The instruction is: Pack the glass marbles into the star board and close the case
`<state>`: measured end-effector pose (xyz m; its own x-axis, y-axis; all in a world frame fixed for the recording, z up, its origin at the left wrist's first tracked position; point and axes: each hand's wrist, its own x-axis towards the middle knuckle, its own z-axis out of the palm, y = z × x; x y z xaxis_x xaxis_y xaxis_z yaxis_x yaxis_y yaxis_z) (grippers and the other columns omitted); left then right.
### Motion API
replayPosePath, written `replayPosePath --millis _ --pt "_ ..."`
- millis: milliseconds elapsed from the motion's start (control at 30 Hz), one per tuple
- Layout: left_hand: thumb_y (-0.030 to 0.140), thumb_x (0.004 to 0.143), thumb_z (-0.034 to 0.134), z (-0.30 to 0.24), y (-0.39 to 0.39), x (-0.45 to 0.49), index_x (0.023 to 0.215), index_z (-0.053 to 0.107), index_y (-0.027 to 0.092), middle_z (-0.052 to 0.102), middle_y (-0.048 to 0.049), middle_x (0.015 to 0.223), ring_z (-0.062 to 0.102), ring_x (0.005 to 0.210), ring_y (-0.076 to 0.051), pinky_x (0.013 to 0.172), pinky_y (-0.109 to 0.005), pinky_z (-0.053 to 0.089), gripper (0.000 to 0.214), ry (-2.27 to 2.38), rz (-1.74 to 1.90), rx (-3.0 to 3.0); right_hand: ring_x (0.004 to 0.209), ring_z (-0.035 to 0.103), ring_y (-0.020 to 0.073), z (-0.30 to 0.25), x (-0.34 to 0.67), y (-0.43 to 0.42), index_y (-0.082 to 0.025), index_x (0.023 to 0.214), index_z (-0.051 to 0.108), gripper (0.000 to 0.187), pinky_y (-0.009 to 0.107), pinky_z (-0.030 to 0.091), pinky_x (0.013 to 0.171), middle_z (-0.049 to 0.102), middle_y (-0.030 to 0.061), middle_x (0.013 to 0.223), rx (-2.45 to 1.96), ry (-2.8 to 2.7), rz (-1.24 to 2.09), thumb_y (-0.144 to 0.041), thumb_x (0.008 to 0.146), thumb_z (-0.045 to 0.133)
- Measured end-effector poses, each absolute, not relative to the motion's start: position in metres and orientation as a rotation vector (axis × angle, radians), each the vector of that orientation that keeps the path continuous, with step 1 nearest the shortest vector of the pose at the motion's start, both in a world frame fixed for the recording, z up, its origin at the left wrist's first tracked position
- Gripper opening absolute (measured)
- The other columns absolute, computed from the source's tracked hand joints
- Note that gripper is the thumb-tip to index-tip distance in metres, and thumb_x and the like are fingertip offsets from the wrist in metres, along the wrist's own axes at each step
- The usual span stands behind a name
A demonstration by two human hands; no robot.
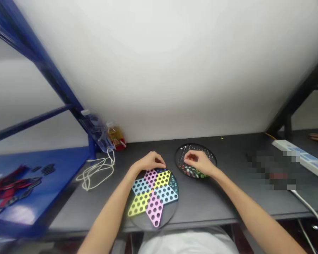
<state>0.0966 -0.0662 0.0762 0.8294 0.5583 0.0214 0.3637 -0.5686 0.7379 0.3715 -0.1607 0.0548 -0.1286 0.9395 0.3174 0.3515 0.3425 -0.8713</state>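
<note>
A Chinese checkers board [153, 190], its star in pink, yellow and blue points with round holes, lies on the dark table before me. My left hand [152, 161] is at its far edge, fingers curled and pressed together near a few blue marbles [161, 170]; what they hold, if anything, is hidden. More marbles [172, 182], greenish, sit along the board's right rim. To the right is a round black tray [178, 165] with red, white and green marbles [192, 172]. Above it my right hand [200, 162] is closed in a pinch, its contents too small to make out.
A white cable [95, 173] lies coiled at left, by a clear bottle [95, 128] and a bottle of yellow liquid [115, 135]. A blue surface [66, 165] adjoins the table on the left. A white power strip [302, 155] is at right, beside a blurred-out object [272, 169].
</note>
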Motion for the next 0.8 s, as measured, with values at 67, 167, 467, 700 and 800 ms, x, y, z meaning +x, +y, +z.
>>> replayPosePath --millis 67,167,467,700,800 --pt "0.045 0.074 0.07 0.074 -0.07 0.102 0.083 0.079 0.019 0.074 -0.0065 0.077 0.066 0.068 -0.02 0.062 -0.025 0.047 0.029 0.732 0.356 2.265 0.064 0.054 0.0163 0.061 0.356 -0.17 -0.021 0.078 0.07 0.01 0.028 0.042 0.061 0.064 0.0027 0.07 -1.127 -1.838 0.769 -0.03 0.078 0.066" --pt "0.048 0.073 0.071 0.071 -0.072 0.106 0.082 0.079 0.018 0.074 -0.0057 0.074 0.065 0.066 -0.019 0.06 -0.025 0.045 0.032 0.802 0.364 2.287 0.063 0.053 0.0146 0.066 0.339 -0.179 -0.021 0.076 0.072 0.007 0.027 0.04 0.061 0.063 0.0022 0.071 -1.044 -2.112 0.723 -0.024 0.078 0.066" --pt "0.056 0.065 0.075 0.067 -0.067 0.111 0.08 0.077 0.015 0.072 -0.0055 0.069 0.063 0.063 -0.017 0.058 -0.024 0.043 0.043 0.954 0.446 2.295 0.078 0.059 0.0177 0.073 0.326 -0.185 -0.02 0.086 0.073 0.011 0.027 0.038 0.07 0.067 0.0051 0.081 -1.246 -2.53 0.463 -0.022 0.08 0.063" --pt "0.056 0.077 0.065 0.056 -0.052 0.089 0.087 0.076 0.015 0.074 -0.0062 0.079 0.064 0.068 -0.016 0.062 -0.023 0.046 0.044 0.951 0.492 2.167 0.084 0.059 0.0182 0.079 0.321 -0.188 -0.018 0.084 0.064 0.008 0.026 0.038 0.074 0.066 0.0067 0.088 -1.356 -2.519 0.469 -0.016 0.084 0.057" --pt "0.059 0.081 0.059 0.043 -0.037 0.074 0.087 0.075 0.013 0.07 -0.0056 0.068 0.059 0.055 -0.013 0.053 -0.023 0.045 0.049 1.055 0.596 2.029 0.079 0.055 0.0173 0.079 0.324 -0.186 -0.017 0.082 0.06 0.008 0.028 0.039 0.073 0.062 0.0058 0.083 -1.319 -2.377 0.521 -0.021 0.087 0.056"
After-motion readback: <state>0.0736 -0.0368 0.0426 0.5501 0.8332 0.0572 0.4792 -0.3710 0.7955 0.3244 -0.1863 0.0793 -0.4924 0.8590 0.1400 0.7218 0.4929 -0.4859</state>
